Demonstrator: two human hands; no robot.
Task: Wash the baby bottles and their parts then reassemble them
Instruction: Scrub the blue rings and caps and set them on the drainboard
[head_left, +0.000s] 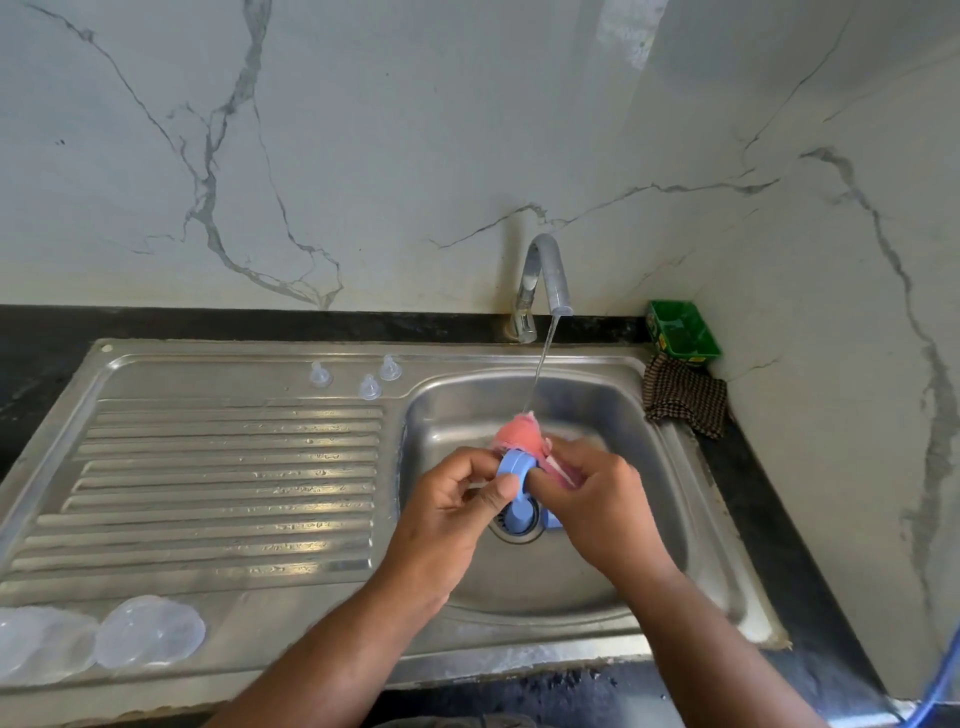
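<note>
Washing step: below the tap (540, 280), the left hand (457, 499) pinches a blue bottle ring (511, 467) in a curled grip. The right hand (592, 493) grips a pink scrubber (519, 434), seemingly pushed through the ring. The next move is probably to rinse the ring and set it by the teats (370, 387) left of the tap.

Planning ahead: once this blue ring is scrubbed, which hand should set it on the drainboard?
Likely the left hand: it grips the blue ring, and the drainboard lies on its side.
</note>
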